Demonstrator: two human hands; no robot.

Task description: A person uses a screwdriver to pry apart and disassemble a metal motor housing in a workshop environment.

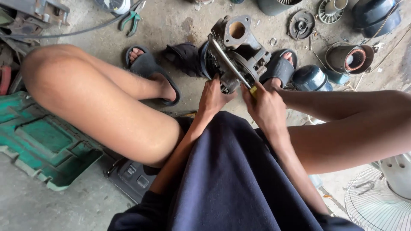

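My left hand (212, 96) steadies the grey pump housing (234, 53); my right hand (264, 105), fingers clenched on a yellow-handled screwdriver (233, 64), levers against it. Housing still assembled; stripped motor parts (349, 57) lie beyond it.

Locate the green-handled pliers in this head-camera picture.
The green-handled pliers lie on the concrete floor at the upper left, beyond the person's left sandalled foot and beside a black cable.
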